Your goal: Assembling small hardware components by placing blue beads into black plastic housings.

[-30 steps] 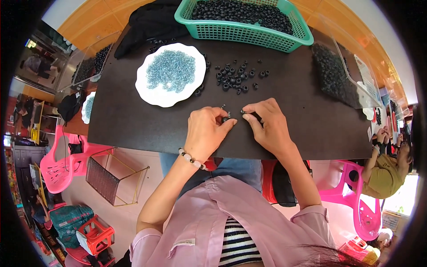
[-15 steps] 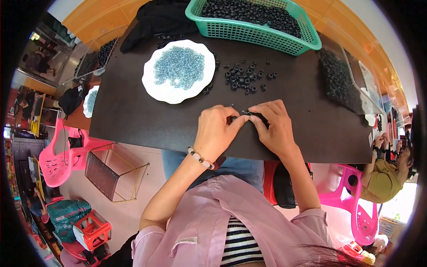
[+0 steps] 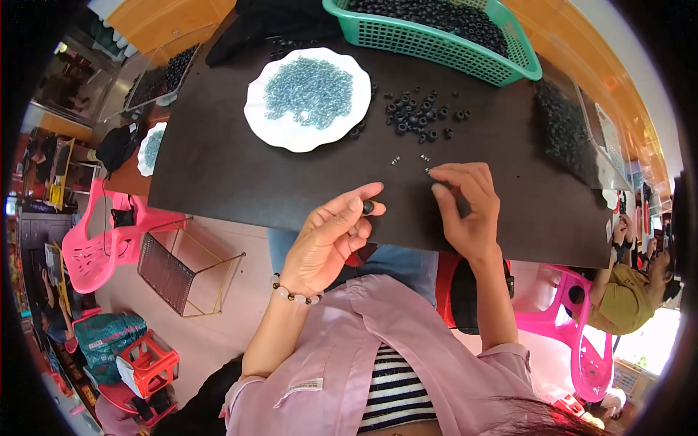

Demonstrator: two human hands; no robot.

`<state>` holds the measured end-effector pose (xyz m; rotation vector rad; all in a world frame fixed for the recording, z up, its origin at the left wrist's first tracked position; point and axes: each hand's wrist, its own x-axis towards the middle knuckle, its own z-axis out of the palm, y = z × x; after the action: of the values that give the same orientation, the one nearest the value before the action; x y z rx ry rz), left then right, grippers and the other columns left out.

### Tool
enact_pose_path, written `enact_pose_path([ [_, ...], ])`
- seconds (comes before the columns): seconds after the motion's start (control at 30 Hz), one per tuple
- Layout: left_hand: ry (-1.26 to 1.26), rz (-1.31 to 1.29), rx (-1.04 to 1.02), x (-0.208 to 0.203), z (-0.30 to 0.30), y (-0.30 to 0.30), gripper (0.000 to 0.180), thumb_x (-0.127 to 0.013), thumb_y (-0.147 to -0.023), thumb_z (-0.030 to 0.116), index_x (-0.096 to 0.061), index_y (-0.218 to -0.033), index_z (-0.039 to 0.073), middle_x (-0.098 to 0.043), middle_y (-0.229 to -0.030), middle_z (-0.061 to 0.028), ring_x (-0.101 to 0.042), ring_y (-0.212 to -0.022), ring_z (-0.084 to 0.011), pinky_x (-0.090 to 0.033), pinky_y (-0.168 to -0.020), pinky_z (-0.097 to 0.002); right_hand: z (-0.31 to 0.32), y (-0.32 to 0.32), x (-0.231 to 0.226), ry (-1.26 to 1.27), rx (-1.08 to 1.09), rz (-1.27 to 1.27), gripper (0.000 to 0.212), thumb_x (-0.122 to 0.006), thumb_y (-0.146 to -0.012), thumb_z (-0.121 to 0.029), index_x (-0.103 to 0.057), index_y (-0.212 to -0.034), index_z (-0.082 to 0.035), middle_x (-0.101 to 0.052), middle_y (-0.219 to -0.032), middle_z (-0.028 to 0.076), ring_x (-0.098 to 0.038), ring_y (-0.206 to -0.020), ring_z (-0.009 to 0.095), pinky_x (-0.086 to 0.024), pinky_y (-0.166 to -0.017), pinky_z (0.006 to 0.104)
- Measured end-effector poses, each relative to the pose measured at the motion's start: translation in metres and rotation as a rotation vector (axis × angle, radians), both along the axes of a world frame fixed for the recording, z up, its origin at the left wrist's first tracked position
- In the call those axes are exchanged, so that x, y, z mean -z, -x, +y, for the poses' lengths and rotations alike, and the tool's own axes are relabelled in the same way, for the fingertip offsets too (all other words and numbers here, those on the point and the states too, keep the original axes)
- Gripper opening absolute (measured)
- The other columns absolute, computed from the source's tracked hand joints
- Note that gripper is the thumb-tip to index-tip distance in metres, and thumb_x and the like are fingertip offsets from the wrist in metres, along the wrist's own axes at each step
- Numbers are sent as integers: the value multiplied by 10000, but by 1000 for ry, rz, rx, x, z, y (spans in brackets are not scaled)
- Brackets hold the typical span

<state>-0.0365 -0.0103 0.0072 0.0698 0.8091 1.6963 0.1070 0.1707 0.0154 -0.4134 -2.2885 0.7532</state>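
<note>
My left hand [image 3: 327, 236] is turned partly palm up over the table's front edge, with a round black bead [image 3: 368, 208] pinched between thumb and fingers. To its right, my right hand [image 3: 471, 207] hovers low over the dark table [image 3: 240, 196], thumb and forefinger a little apart with nothing visible between them. Right at its fingertips lies a tiny clear bead [image 3: 427, 171]. Small pairs or short rows of such beads [image 3: 395, 160] rest just beyond the hands. Farther back is a loose cluster of black beads [image 3: 418, 116] with holes.
A white scalloped plate [image 3: 265, 138] holds many pale blue beads [image 3: 309, 91]. Behind stands a green basket [image 3: 436, 62] full of black beads. A clear bin [image 3: 574, 138] of dark beads sits at the right. Black cloth [image 3: 273, 33] lies at the back left. A co-worker [image 3: 629, 291] sits far right.
My hands were together over the table. They have parted, the left moving back toward me with the black bead and turning up, the right staying over the table. Small clear beads now show uncovered.
</note>
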Motion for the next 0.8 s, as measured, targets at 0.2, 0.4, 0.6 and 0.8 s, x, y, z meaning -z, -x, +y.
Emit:
enact_pose_path([
  [0.2, -33, -87, 38, 3, -11, -8, 419, -596, -964, 255, -543, -1315, 33, -674, -1067, -55, -563, -739, -45, -453, -644, -174, -42, 13, -19, 170, -262, 54, 281, -727, -733, -63, -685, -1011, -51, -664, -1005, 82, -540, -868, 205, -451, -700, 289],
  [0.4, -24, -66, 15, 13, -16, -16, 355, -583, -969, 291, -607, -1218, 40, -688, -1029, -47, -589, -769, -44, -460, -648, -172, -59, 20, -11, 207, -282, -7, 308, -714, -715, 13, -692, -1014, -54, -655, -986, 62, -520, -848, 180, -444, -701, 276],
  [0.6, -27, -160, 17, 15, -19, -20, 297, -568, -976, 300, -652, -1109, 48, -692, -936, -20, -604, -726, -49, -462, -621, -173, -66, 20, -11, 195, -250, -51, 316, -680, -715, 60, -693, -1007, -59, -653, -978, 56, -529, -855, 178, -463, -721, 274],
  [0.8, -50, -323, 5, 24, -22, -23, 251, -524, -998, 241, -584, -1173, 71, -651, -1053, -30, -573, -763, -53, -462, -607, -189, -69, 20, -13, 226, -220, -82, 356, -661, -712, 79, -677, -1042, -54, -654, -970, 53, -550, -825, 163, -477, -720, 267],
])
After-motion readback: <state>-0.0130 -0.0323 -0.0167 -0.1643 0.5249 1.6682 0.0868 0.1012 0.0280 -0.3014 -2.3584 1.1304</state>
